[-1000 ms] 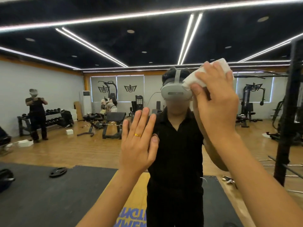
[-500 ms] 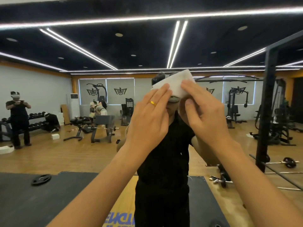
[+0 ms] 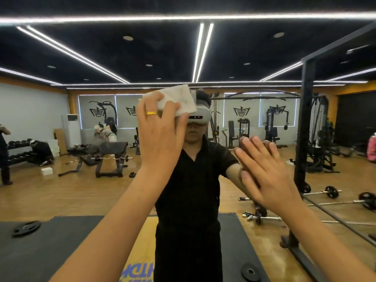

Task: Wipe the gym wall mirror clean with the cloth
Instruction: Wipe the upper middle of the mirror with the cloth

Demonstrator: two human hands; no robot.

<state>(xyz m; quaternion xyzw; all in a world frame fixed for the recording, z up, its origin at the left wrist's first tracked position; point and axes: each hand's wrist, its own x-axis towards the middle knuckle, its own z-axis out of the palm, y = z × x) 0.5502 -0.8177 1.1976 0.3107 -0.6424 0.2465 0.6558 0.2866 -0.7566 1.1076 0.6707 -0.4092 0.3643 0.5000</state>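
Observation:
The wall mirror (image 3: 61, 190) fills the whole view and reflects me and the gym behind. My left hand (image 3: 160, 135) is raised at head height and presses a white folded cloth (image 3: 183, 98) flat against the glass, fingers laid over it. A corner of the cloth sticks out above and to the right of the fingers. My right hand (image 3: 264, 165) rests lower and to the right, with palm and straight fingers flat on the mirror and nothing in it.
The reflection shows a weight bench (image 3: 109, 151), a dumbbell rack at far left, barbells and plates on the wooden floor, and dark mats. A black steel rack frame (image 3: 303, 129) stands at the right. Other people appear far off at the left and right edges.
The cloth passed from my right hand to my left hand. The left hand rose with it to head height; the right hand dropped to the right and flattened on the glass.

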